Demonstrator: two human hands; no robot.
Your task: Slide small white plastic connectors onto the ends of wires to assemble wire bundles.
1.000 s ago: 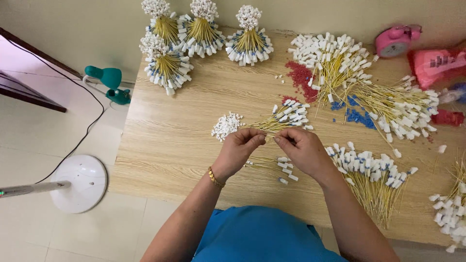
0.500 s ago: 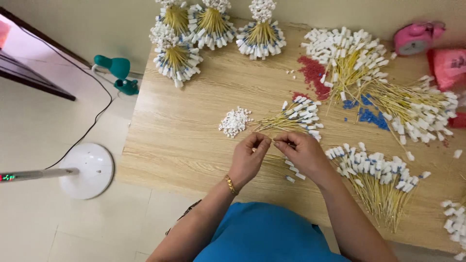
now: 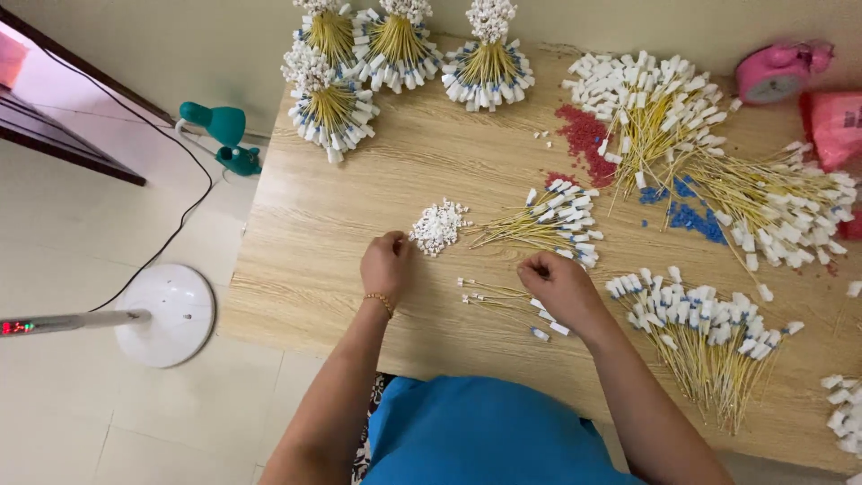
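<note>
left hand (image 3: 386, 265): fingers curled | right hand (image 3: 558, 286): fingers probably pinched, knuckles up

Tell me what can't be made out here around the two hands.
Head view:
- Left hand: fingertips curl under beside the white bead pile; any pinch is hidden.
- Right hand: palm covers whatever it presses.
- Small wire bundle: ends too small to tell.
- Pink clock: face blurred.

Soft, even light falls on my surface (image 3: 359, 233); shadows are faint, focus sharp, with slight bending at the edges.
</note>
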